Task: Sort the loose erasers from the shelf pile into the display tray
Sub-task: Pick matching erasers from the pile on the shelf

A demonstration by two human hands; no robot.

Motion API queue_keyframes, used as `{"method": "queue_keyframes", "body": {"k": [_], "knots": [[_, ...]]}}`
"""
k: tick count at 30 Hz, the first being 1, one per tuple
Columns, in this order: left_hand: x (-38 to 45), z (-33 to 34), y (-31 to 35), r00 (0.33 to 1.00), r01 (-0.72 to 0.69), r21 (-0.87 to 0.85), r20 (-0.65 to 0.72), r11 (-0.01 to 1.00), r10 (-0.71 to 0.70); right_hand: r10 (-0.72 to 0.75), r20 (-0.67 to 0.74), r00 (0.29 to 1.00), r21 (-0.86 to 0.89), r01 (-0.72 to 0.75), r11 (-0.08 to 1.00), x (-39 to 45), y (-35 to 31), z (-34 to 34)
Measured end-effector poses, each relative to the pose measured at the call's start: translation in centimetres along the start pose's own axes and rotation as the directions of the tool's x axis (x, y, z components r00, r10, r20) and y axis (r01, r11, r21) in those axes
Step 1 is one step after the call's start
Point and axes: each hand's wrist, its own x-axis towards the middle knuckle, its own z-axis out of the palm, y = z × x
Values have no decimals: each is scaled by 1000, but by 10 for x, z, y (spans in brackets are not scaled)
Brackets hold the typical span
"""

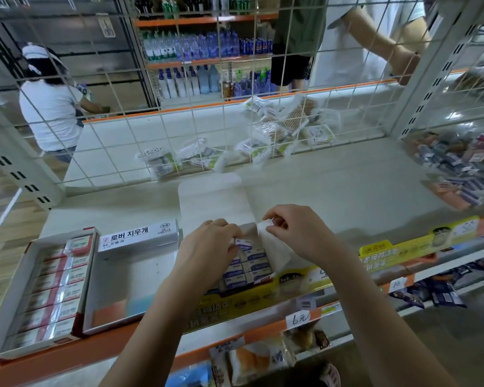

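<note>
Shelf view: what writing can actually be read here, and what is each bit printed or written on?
"로버 지우개": upright flap of the empty white display box.
"36": small oval on that same flap; the finer print beside it is too small to read.
"6元": handwritten price tag on the orange shelf edge.
Yellow shelf-edge strip: blurred, unreadable.
Blue-labelled erasers under the hands: print too small.
Red-labelled erasers: unreadable.
</note>
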Motion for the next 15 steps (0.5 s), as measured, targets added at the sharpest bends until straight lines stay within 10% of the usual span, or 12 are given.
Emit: {"method": "queue_keyframes", "body": {"k": [15], "knots": [[5, 10, 10, 998, -26, 37, 63, 999, 23, -19, 57, 998, 22, 18, 1000, 2, 9, -1]]}}
